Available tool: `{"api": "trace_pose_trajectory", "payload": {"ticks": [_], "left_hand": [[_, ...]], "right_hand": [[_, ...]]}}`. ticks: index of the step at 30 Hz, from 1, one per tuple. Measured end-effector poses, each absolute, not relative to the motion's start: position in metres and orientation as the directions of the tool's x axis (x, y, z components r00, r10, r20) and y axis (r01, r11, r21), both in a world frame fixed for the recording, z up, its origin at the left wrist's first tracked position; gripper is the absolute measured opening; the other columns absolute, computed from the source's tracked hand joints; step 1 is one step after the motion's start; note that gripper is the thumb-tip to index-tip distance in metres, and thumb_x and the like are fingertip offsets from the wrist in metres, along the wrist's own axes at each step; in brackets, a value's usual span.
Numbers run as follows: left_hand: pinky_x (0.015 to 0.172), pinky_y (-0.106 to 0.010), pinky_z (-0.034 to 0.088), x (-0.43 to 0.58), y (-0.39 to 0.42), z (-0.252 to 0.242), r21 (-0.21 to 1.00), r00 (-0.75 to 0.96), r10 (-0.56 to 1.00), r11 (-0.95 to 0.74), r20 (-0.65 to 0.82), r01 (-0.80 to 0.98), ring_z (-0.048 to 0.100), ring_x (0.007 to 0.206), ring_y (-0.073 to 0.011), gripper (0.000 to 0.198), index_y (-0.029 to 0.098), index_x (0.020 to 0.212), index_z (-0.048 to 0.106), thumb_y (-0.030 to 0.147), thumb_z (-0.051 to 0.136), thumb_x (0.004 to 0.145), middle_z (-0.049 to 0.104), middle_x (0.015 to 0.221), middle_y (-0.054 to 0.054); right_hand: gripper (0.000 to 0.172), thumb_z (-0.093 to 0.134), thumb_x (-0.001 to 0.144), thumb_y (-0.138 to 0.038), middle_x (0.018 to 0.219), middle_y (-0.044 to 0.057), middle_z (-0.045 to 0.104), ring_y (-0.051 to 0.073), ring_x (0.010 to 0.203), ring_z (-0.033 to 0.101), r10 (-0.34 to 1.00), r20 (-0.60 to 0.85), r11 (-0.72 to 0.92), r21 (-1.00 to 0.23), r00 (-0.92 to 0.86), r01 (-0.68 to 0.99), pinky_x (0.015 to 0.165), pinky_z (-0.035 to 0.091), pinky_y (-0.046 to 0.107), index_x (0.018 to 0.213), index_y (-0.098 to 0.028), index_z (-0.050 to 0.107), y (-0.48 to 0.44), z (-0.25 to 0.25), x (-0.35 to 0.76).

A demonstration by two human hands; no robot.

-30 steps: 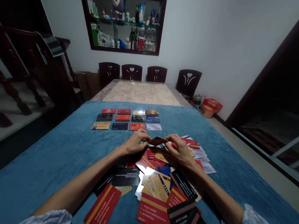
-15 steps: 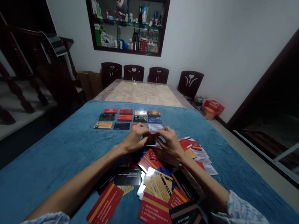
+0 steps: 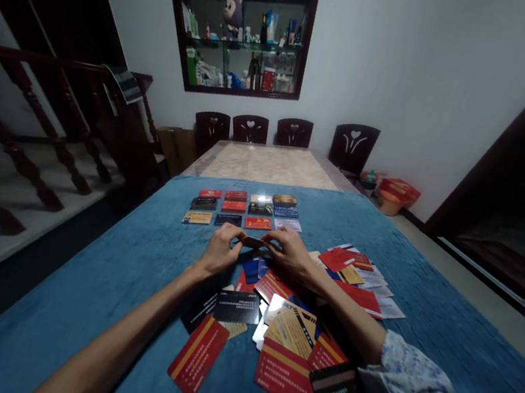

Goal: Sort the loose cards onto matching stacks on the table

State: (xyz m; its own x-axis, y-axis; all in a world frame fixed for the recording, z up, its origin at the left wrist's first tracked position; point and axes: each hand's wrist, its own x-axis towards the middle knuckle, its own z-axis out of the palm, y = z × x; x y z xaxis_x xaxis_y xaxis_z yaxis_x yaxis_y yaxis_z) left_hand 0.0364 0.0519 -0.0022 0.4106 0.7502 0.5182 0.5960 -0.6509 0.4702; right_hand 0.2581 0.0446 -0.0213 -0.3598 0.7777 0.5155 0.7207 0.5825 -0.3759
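Both my hands hold one dark card (image 3: 253, 242) by its ends, just above the blue cloth (image 3: 128, 268). My left hand (image 3: 221, 250) pinches the card's left end and my right hand (image 3: 290, 253) pinches its right end. Beyond them lies a neat grid of cards (image 3: 244, 209) in three rows. Below and to the right of my hands spreads a loose heap of red, black, gold and white cards (image 3: 291, 323).
A marble-topped table (image 3: 265, 163) with dark chairs (image 3: 352, 146) stands beyond the cloth. A wall niche (image 3: 243, 30) holds bottles and a plush toy. A wooden stair rail (image 3: 44, 110) runs on the left, an orange basin (image 3: 394, 196) sits at the right wall.
My hands lifted one card out of the heap and carried it forward and left toward the grid. The head camera turned a little to the left.
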Motion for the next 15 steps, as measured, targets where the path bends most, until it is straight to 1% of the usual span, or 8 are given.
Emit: {"api": "trace_pose_trajectory", "payload": {"ticks": [3,5,7,10,13,15], "left_hand": [[0.087,-0.032,0.051,0.028,0.05,-0.01,0.47,0.4,0.749,-0.651,0.528,0.596,0.062,0.089,-0.018,0.023,0.018,0.086,0.067,0.002,0.054,0.075,0.067,0.086,-0.003],[0.086,-0.031,0.051,0.023,0.049,-0.015,0.479,0.397,0.747,-0.653,0.533,0.587,0.063,0.087,-0.0171,0.026,0.018,0.088,0.067,0.001,0.053,0.074,0.067,0.087,-0.002],[0.086,-0.031,0.052,0.019,0.05,-0.02,0.489,0.392,0.748,-0.653,0.535,0.579,0.063,0.086,-0.0166,0.026,0.018,0.089,0.068,0.002,0.053,0.074,0.067,0.087,-0.002],[0.086,-0.031,0.052,0.015,0.052,-0.026,0.503,0.379,0.756,-0.644,0.533,0.577,0.064,0.087,-0.017,0.02,0.018,0.09,0.068,0.006,0.057,0.078,0.068,0.088,-0.002],[0.087,-0.032,0.053,0.013,0.054,-0.031,0.514,0.362,0.769,-0.627,0.527,0.585,0.065,0.088,-0.0173,0.016,0.018,0.091,0.068,0.009,0.059,0.081,0.069,0.091,-0.003],[0.088,-0.033,0.053,0.011,0.056,-0.033,0.518,0.348,0.773,-0.62,0.53,0.589,0.066,0.087,-0.0167,0.021,0.019,0.098,0.068,0.009,0.059,0.082,0.069,0.094,-0.003]], "right_hand": [[0.015,0.06,0.091,-0.018,0.085,0.005,0.07,0.018,0.079,0.056,0.787,0.509,0.576,-0.403,-0.348,0.711,0.073,0.041,0.028,0.096,-0.02,0.074,0.046,-0.023,0.255],[0.015,0.06,0.091,-0.018,0.086,0.005,0.07,0.018,0.08,0.056,0.777,0.524,0.586,-0.398,-0.349,0.706,0.073,0.04,0.028,0.096,-0.02,0.074,0.046,-0.023,0.252],[0.014,0.06,0.091,-0.018,0.086,0.005,0.071,0.019,0.083,0.056,0.757,0.546,0.602,-0.372,-0.358,0.706,0.074,0.04,0.029,0.095,-0.021,0.073,0.046,-0.022,0.249],[0.014,0.058,0.093,-0.019,0.089,0.005,0.073,0.021,0.087,0.056,0.726,0.579,0.619,-0.313,-0.372,0.721,0.078,0.04,0.031,0.094,-0.021,0.072,0.047,-0.022,0.246],[0.016,0.056,0.094,-0.018,0.094,0.006,0.073,0.021,0.089,0.056,0.716,0.587,0.61,-0.263,-0.377,0.748,0.079,0.04,0.033,0.101,-0.021,0.071,0.047,-0.023,0.244],[0.019,0.057,0.093,-0.015,0.097,0.007,0.073,0.022,0.09,0.056,0.723,0.574,0.598,-0.24,-0.386,0.764,0.08,0.041,0.033,0.106,-0.021,0.069,0.047,-0.025,0.243]]}}
